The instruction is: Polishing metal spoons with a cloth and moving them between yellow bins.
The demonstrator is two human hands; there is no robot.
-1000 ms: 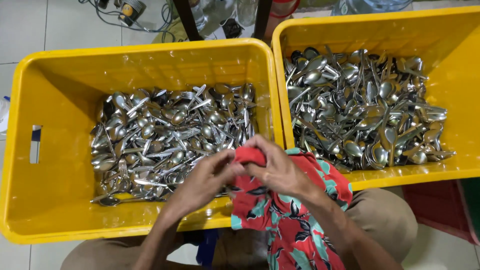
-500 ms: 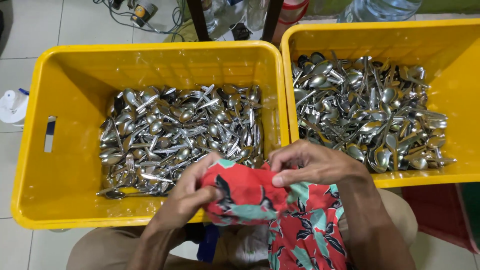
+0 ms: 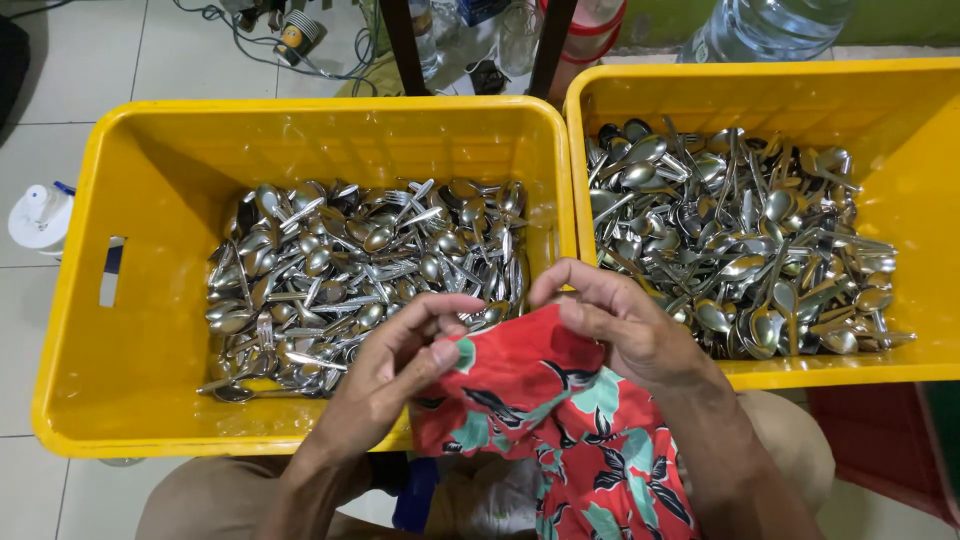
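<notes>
My left hand (image 3: 395,365) and my right hand (image 3: 625,325) both grip a red cloth with a green and black leaf print (image 3: 540,415), held over my lap at the near rims of two yellow crates. The left crate (image 3: 130,400) holds a pile of steel spoons and forks (image 3: 360,275). The right crate (image 3: 930,250) holds another heap of spoons and forks (image 3: 740,235). My fingers pinch the cloth's upper edge; whether any cutlery is inside the cloth is hidden.
Both crates sit side by side on a white tiled floor. Cables and a small device (image 3: 295,30) lie beyond them, next to dark furniture legs (image 3: 400,45). A clear water jug (image 3: 765,25) stands behind the right crate. A white spray bottle (image 3: 40,215) is at left.
My hands have spread the cloth wider between them, and the bunched red part has flattened out. The view has tilted slightly, showing more floor at the top.
</notes>
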